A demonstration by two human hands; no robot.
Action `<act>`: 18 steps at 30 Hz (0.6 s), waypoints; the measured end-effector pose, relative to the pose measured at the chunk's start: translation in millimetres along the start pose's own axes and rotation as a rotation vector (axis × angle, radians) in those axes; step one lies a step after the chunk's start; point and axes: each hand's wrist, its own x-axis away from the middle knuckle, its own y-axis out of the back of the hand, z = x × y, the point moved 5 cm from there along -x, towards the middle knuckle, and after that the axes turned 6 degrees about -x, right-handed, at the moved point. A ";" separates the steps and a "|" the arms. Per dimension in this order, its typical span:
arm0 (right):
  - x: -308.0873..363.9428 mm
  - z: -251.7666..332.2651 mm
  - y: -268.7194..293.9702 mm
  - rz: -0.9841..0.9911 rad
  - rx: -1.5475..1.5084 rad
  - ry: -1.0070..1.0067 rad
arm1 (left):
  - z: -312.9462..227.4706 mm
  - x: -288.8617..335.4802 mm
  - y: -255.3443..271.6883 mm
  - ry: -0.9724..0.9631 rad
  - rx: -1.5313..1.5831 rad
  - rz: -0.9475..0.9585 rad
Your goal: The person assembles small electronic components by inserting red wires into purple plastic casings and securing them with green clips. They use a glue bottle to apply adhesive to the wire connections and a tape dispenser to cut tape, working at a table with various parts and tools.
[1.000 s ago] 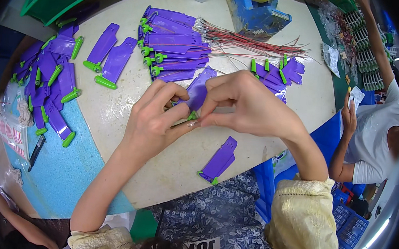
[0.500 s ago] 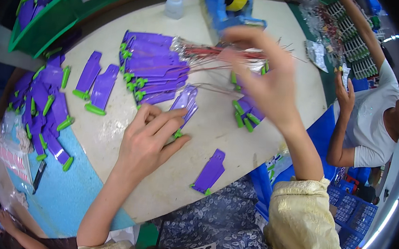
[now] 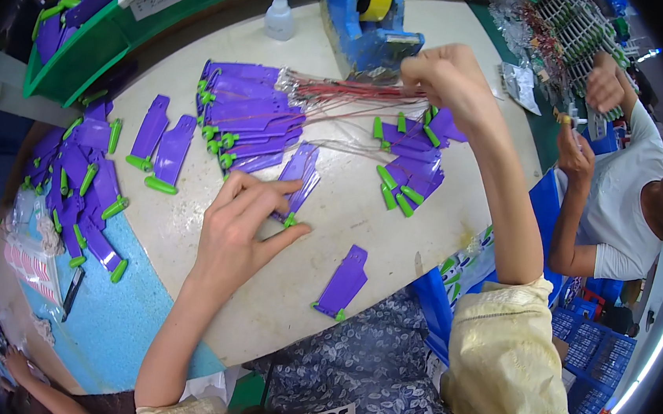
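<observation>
My left hand (image 3: 240, 219) is on the table with thumb and forefinger apart. Its fingertips touch a purple plastic part (image 3: 303, 174) with a small green end, around which the hand curves. A thin wire runs from this part to the right. My right hand (image 3: 445, 79) is raised with its fingers curled together, beside the free ends of a bundle of red wires (image 3: 349, 90). What it pinches, if anything, is hidden. The wires lead to a fanned stack of purple parts (image 3: 253, 113) with green ends. A lone purple part (image 3: 343, 280) lies nearer to me.
A blue tape dispenser (image 3: 371, 25) and a squeeze bottle (image 3: 279, 19) stand at the back. Purple parts are heaped at left (image 3: 74, 169) and grouped at right (image 3: 413, 171). A green bin (image 3: 67, 77) borders the far left. A co-worker (image 3: 632, 194) works at right.
My right hand, open and blurred before, has closed its fingers near the wire ends. The left thumb and forefinger have spread a little around the purple part. The view has shifted slightly.
</observation>
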 end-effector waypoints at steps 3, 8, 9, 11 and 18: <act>54.8 -11.0 -46.1 0.223 -0.211 0.200 | 7.9 3.7 0.9 0.087 0.041 0.019; 93.4 -21.0 -105.5 0.507 -0.067 0.217 | 7.8 5.9 -2.2 0.120 0.084 -0.027; 90.6 -21.7 -107.9 0.501 0.003 0.212 | 6.1 7.2 -1.6 0.107 0.072 -0.033; 88.3 -19.5 -109.2 0.472 0.096 0.288 | 1.0 13.6 -2.0 0.057 -0.018 -0.132; 57.3 6.4 -88.0 -0.081 0.322 0.678 | -11.1 17.3 -11.7 0.079 -0.305 -0.107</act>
